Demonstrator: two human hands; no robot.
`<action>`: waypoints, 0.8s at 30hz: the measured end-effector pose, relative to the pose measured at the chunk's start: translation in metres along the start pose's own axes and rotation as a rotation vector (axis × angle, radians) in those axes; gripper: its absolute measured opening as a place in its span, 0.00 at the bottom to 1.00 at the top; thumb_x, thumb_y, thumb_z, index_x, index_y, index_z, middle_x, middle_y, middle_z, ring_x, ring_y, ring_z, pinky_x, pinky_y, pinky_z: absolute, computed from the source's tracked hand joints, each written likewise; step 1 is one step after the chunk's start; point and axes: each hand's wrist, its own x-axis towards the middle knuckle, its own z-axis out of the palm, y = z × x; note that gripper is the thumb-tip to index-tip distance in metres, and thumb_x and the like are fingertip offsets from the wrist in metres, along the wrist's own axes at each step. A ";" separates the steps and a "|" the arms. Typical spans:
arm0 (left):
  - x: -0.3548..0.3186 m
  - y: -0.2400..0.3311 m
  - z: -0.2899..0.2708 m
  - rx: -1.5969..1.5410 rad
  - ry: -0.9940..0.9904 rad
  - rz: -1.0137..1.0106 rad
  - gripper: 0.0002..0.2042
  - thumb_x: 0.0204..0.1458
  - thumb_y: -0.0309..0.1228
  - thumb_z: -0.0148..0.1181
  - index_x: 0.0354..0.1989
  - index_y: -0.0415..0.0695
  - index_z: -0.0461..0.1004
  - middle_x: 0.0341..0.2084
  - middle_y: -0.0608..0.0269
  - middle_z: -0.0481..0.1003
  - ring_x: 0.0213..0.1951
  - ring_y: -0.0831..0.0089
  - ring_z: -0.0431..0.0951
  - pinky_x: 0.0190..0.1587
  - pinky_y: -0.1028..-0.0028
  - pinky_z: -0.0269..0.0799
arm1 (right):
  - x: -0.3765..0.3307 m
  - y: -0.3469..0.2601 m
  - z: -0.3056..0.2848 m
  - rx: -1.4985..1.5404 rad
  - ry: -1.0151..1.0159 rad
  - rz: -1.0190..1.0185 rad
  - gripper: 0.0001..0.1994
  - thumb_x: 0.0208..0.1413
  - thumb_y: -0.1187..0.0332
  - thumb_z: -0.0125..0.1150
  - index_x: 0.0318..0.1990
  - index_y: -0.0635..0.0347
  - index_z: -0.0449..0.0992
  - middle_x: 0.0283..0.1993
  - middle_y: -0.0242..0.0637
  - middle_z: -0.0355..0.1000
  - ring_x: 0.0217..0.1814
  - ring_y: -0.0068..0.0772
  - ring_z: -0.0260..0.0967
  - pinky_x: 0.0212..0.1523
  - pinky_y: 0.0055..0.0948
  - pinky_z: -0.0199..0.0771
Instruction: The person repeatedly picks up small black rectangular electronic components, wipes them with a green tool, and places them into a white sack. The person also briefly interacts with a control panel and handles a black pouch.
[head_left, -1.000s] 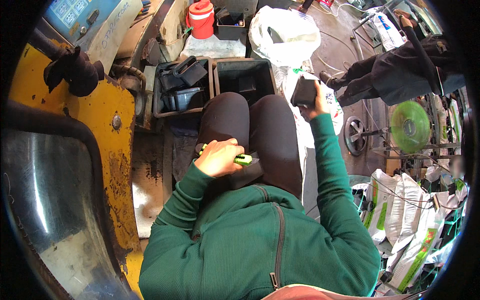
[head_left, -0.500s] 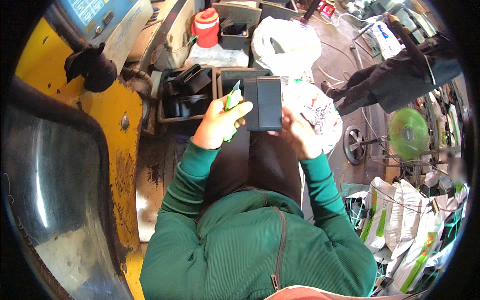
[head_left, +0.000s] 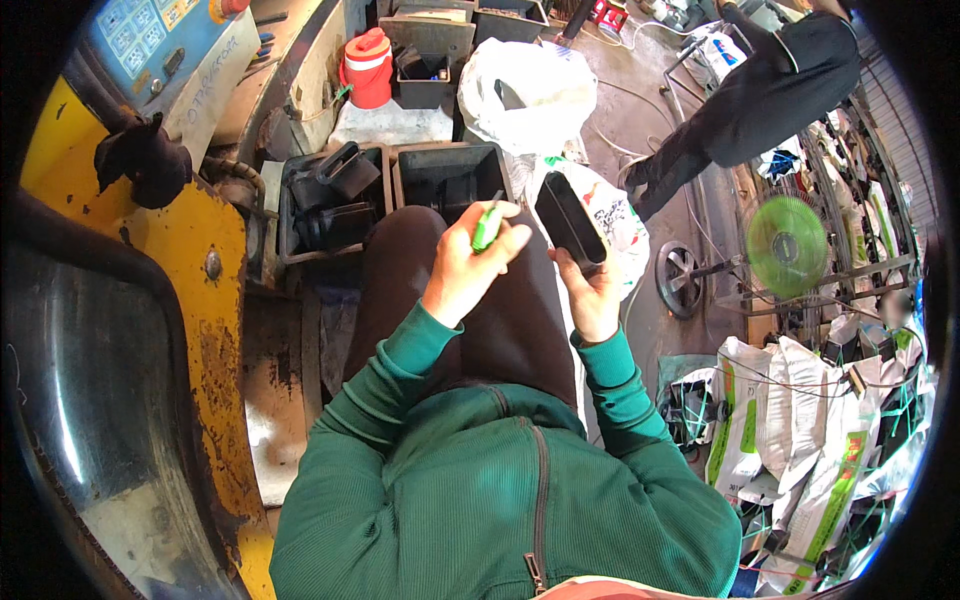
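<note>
My left hand is closed around a green utility knife above my lap; its blade end points up and away from me. In my right hand is a black rectangular plastic part, gripped at its lower end. This part is tilted, and its long hollow opening faces up toward me. The knife and the part are apart. Beyond my knees stand two bins: the left bin holds several black plastic parts, and the right bin has dark parts inside.
A red drink cooler stands past the bins, beside a white sack. To my left is a yellow machine. On the right are a green fan, a person in dark clothes and several white bags.
My right hand has turned the black part from its flat face to its hollow side and moved it away from the knife. The view has shifted, and the right bin now shows more.
</note>
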 end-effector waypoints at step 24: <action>0.042 -0.022 -0.016 0.483 -0.003 0.243 0.09 0.49 0.31 0.61 0.34 0.39 0.71 0.28 0.63 0.75 0.33 0.78 0.74 0.39 0.77 0.69 | 0.010 0.022 -0.008 0.114 -0.176 0.187 0.37 0.48 0.79 0.61 0.65 0.59 0.51 0.58 0.43 0.64 0.57 0.30 0.63 0.58 0.26 0.61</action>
